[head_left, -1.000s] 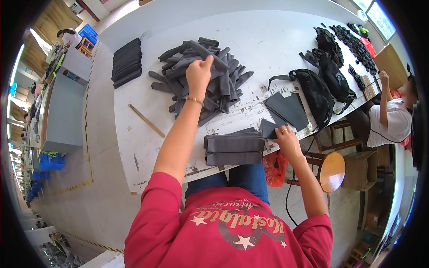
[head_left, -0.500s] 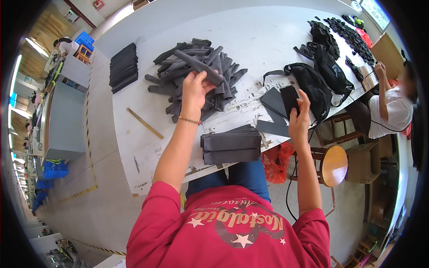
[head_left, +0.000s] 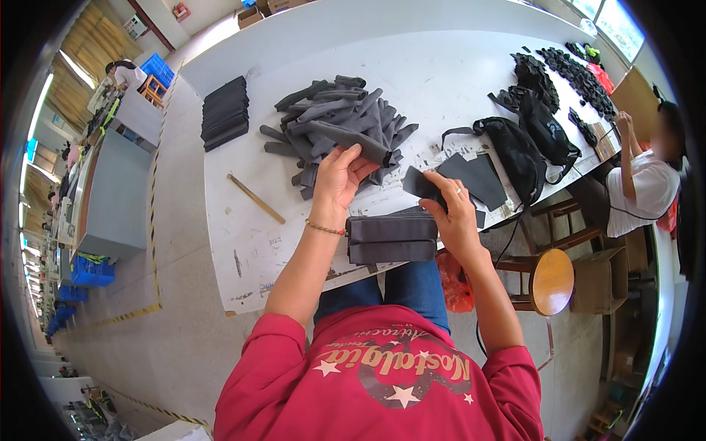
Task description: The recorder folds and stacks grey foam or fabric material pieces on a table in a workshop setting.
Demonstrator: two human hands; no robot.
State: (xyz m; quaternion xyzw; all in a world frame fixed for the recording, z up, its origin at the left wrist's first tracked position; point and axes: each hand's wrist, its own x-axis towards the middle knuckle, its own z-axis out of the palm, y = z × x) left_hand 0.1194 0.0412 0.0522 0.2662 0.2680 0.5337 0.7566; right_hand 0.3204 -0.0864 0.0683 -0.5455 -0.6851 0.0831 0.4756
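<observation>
My left hand (head_left: 340, 176) is closed on one end of a grey fabric tube (head_left: 357, 141), which stretches over the front of a loose pile of similar tubes (head_left: 323, 110). Pinched in my right hand (head_left: 456, 209) is a thin dark panel (head_left: 416, 184), its far end pointing towards the left hand, a short gap from the tube. Just below both hands, a neat stack of folded grey fabric pieces (head_left: 391, 241) lies at the table's near edge. More flat dark panels (head_left: 476, 178) are spread right of my right hand.
On the white table (head_left: 243, 173) lie a wooden stick (head_left: 255, 198), a stack of dark folded pieces (head_left: 225, 115) at far left, and black bags (head_left: 511, 151) at right. Heaps of black pieces (head_left: 577, 79) lie farther back. A co-worker (head_left: 643, 176) sits beyond a round stool (head_left: 552, 278).
My right hand has brought its dark panel leftwards from beside the loose panels, nearer to my left hand. The left hand still holds the tube, now tilted lower at the pile's front.
</observation>
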